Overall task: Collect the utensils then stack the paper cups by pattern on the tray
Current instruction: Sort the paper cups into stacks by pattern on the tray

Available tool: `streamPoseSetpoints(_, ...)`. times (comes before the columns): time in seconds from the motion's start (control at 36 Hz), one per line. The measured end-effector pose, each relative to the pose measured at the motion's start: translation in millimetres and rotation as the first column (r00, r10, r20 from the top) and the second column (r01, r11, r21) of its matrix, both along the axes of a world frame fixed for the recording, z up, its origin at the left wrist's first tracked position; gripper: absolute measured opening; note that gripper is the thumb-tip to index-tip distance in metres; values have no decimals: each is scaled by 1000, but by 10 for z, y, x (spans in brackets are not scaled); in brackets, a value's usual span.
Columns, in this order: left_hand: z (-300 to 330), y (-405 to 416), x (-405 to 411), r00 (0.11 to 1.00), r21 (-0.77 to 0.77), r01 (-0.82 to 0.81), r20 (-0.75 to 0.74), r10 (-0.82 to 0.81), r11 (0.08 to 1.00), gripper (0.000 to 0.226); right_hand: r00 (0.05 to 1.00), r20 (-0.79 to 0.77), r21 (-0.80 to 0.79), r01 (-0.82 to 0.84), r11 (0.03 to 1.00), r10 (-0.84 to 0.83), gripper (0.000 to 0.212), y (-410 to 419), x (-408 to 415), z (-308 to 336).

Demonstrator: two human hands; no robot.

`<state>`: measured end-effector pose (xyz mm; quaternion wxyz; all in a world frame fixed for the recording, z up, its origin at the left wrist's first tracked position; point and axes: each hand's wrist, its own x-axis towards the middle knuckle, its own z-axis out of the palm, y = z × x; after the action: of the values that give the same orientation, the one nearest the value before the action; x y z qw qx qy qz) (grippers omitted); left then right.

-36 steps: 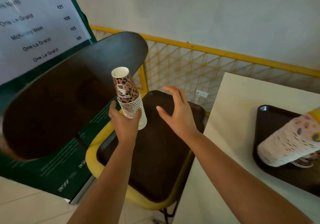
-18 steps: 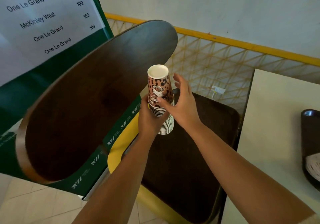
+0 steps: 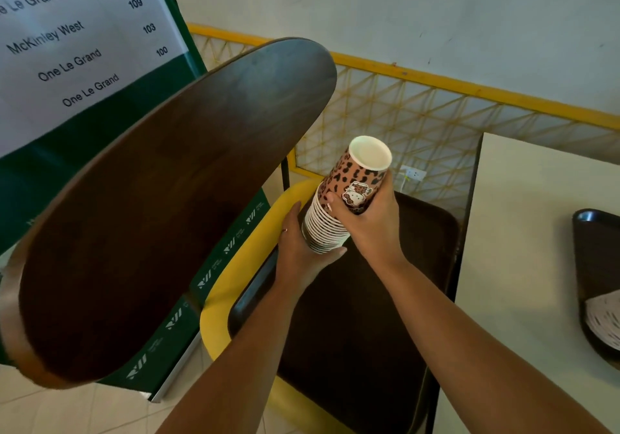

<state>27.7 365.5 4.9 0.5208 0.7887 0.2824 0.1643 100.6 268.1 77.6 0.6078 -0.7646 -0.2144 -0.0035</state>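
A stack of leopard-print paper cups point(image 3: 349, 192), upside down and tilted to the right, hangs above a dark brown tray point(image 3: 369, 316) that lies on a yellow chair seat point(image 3: 218, 306). My left hand point(image 3: 298, 249) cups the rims at the lower end of the stack. My right hand point(image 3: 372, 222) wraps the top cup from the right. At the right edge, a second dark tray point(image 3: 590, 256) on the white table point(image 3: 523, 266) holds another cup stack point(image 3: 604, 319), only partly in view.
The chair's dark wooden backrest point(image 3: 161, 212) fills the left side. Behind it stands a green and white sign point(image 3: 67, 48). A yellow mesh railing point(image 3: 419, 121) runs along the wall beyond the chair.
My right hand has closed around the top cup of the stack. The stack has tilted to the right. The view has shifted left, so less of the table tray shows.
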Motion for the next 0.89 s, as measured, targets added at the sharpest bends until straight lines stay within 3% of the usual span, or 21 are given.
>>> streamPoseSetpoints(0.19,-335,32,124,999,-57,44,6,-44,997,120,999,-26,24,36,999,-35,72,-147,-12,-25)
streamPoseSetpoints(0.36,-233,-49,145,999,-37,16,29,-15,999,96,998,-52,11,44,999,-44,76,-237,-57,3)
streamPoseSetpoints(0.61,18,-446,-39,985,-143,160,81,-150,977,81,999,31,-9,31,999,-31,76,-590,-203,247)
streamPoseSetpoints(0.89,153,-1144,-109,950,-195,310,89,-298,930,80,987,63,-4,145,989,-145,79,-1256,-336,380)
